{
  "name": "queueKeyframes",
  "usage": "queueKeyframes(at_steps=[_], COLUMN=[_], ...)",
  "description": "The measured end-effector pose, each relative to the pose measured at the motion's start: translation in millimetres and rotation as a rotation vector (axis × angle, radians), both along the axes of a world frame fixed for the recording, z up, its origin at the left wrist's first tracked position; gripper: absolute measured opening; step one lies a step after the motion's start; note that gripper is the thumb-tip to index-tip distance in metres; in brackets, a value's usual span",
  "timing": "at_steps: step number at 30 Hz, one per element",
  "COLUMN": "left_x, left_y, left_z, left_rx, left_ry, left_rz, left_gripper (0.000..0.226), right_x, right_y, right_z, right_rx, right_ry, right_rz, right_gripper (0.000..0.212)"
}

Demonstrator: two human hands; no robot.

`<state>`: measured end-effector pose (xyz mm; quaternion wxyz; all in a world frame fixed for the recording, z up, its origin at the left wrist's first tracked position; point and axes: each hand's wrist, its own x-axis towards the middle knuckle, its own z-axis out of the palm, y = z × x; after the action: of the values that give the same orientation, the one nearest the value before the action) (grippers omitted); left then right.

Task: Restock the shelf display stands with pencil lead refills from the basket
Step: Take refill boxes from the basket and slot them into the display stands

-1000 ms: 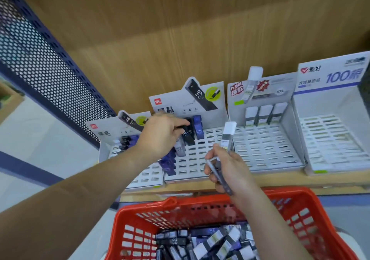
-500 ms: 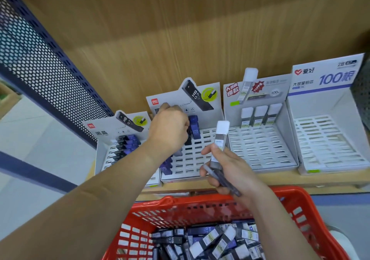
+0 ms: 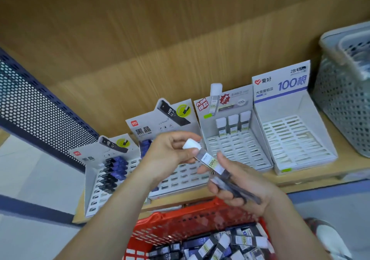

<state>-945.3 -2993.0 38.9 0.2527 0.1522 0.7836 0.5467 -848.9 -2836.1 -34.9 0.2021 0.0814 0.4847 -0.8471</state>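
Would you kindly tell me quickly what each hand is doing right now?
Left hand: pinching the white cap of a refill tube.
Right hand: gripping the lower end of that same tube, along with dark refills.

We see two bare arms: the left forearm (image 3: 112,209) and right forearm (image 3: 296,229) run uncovered from the frame's edge to the wrists. The left hand (image 3: 170,155) and right hand (image 3: 246,189) are bare too, and the left thumbnail (image 3: 195,151) is short and plain.
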Motion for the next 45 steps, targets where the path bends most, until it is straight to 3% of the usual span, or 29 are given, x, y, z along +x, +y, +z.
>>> queueKeyframes(at_steps=[2, 5, 8, 10, 16, 20, 22, 27, 31, 36, 45], left_x=[1.5, 2.0, 0.5, -2.2, -17.0, -39.9, -46.4, -53.8, -56.7, -59.6, -63.9], left_y=[6.6, 16.4, 27.7, 36.5, 57.4, 64.7, 65.7, 65.9, 66.1, 69.4, 72.2], left_z=[-1.8, -4.1, -5.5, -7.3, -10.1, -5.7, -9.6, -22.1, -19.2, -7.2, -20.6], left_rx=[-0.026, -0.013, 0.098, 0.09, -0.134, -0.381, -0.491, -0.604, -0.737, -0.858, -0.881], left_ry=[0.048, 0.026, -0.157, -0.179, 0.102, 0.575, 0.705, 0.829, 0.829, 0.987, 0.991], left_rz=[-0.006, -0.015, 0.022, 0.071, 0.118, 0.127, 0.068, -0.034, -0.178, -0.331, -0.258], left_gripper=[0.017, 0.015, 0.02, 0.018, 0.007, 0.009, 0.015, 0.015, 0.03, 0.02, 0.04], right_x=[0.2, 1.5, 1.5, -1.0, -2.4, -1.9, -1.0, -2.7, -5.7, -6.2, -7.7], right_y=[4.2, 7.8, 11.1, 13.5, 19.8, 29.3, 33.3, 32.7, 30.0, 27.1, 27.0], right_z=[-2.8, -5.4, -5.9, -7.2, -14.2, -22.0, -25.8, -31.1, -36.6, -38.4, -40.3], right_rx=[-0.082, -0.155, -0.074, 0.023, 0.127, 0.099, 0.067, 0.092, 0.134, 0.171, 0.125], right_ry=[-0.019, 0.032, 0.074, 0.096, 0.053, -0.102, -0.135, -0.137, -0.157, -0.17, -0.201], right_rz=[-0.09, -0.255, -0.359, -0.418, -0.563, -0.698, -0.72, -0.683, -0.649, -0.639, -0.683], right_gripper=[0.056, 0.031, 0.024, 0.018, 0.014, 0.014, 0.014, 0.025, 0.024, 0.023, 0.019])
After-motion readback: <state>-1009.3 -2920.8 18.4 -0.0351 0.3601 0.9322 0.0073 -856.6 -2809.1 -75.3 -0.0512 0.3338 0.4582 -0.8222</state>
